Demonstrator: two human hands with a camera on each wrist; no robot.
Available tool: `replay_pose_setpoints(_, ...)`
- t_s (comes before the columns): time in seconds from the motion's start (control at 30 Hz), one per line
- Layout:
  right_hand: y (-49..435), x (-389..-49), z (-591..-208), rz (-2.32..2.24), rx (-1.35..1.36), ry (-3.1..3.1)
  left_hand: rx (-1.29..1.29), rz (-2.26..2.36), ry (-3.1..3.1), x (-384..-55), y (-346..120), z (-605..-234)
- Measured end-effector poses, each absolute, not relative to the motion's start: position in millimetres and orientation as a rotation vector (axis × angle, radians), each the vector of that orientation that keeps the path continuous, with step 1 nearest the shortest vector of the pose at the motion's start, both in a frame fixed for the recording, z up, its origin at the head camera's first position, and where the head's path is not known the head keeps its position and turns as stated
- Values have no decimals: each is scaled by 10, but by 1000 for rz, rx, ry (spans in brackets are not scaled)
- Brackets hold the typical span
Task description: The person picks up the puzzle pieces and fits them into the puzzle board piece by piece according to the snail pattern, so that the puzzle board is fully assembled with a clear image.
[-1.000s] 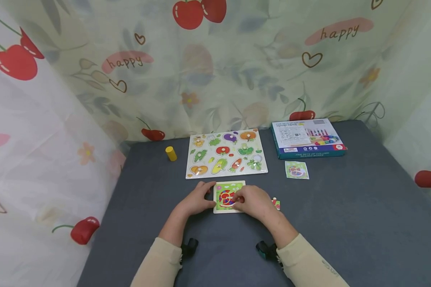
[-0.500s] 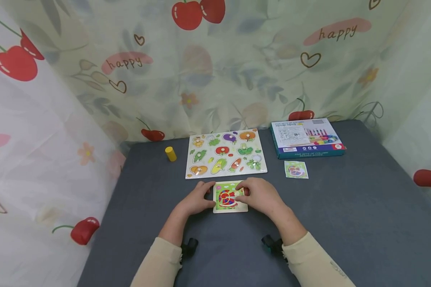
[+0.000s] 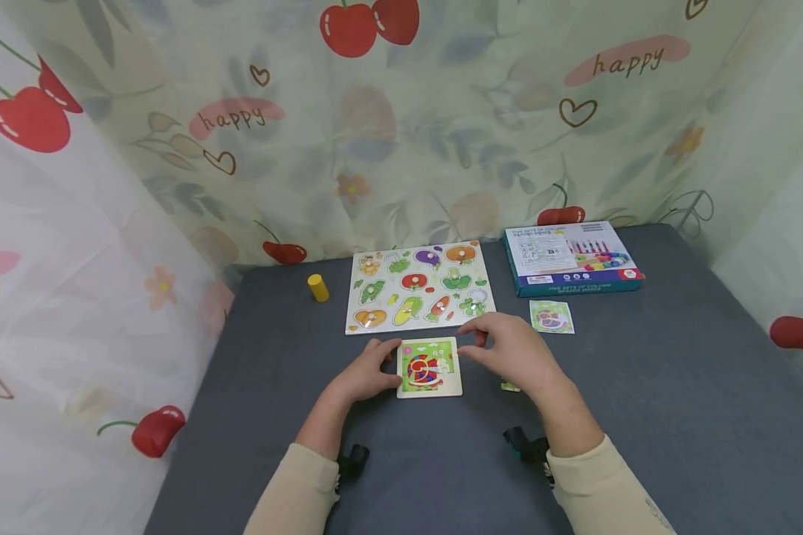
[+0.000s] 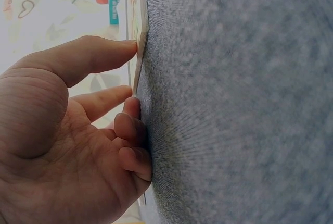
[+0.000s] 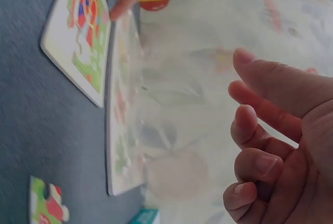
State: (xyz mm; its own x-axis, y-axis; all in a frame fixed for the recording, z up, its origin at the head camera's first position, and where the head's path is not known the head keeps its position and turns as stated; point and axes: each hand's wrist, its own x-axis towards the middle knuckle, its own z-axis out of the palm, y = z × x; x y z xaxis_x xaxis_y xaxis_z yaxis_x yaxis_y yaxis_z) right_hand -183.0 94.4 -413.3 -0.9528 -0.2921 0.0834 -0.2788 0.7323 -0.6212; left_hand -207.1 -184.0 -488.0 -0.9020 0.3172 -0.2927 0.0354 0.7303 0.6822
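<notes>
A small square jigsaw board (image 3: 450, 383) with a colourful snail picture lies in front of the person. Its lower right corner shows bare pale wood. My left hand (image 3: 366, 369) rests beside it, thumb and index fingertip touching the board's left edge; the other fingers bend loosely in the left wrist view. Just off the board's upper right, my right hand (image 3: 514, 347) hovers with fingers loosely bent and nothing held, as the right wrist view confirms. A loose jigsaw piece (image 5: 44, 203), green with red, lies on the table, partly hidden by the right wrist in the head view.
Behind the board lies a larger vegetable puzzle board (image 3: 420, 286). A yellow cylinder (image 3: 317, 287) stands at its left. To the right are a boxed set (image 3: 573, 260) and a small picture card (image 3: 552, 317). A printed curtain (image 3: 401, 148) hangs behind the dark table.
My right hand has moved from over the jigsaw board to its right, its fingertips coming off the pieces. The loose piece is partly uncovered again. My left hand stays put.
</notes>
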Motion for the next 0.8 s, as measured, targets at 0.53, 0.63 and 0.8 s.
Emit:
replay_pose_setpoints(0.53, 1256, -1797, -4064, -995, -359, 2956, 258, 973, 2543, -2075, -1837, -4893)
replay_pose_setpoints(0.63, 1307, -1799, -4094, -991, -342, 2959, 262, 970, 2543, -2080, -1842, -4888)
replay_pose_setpoints(0.8, 1379, -1797, -4124, -988, -325, 2951, 263, 976, 2540, -2077, -1847, -4876)
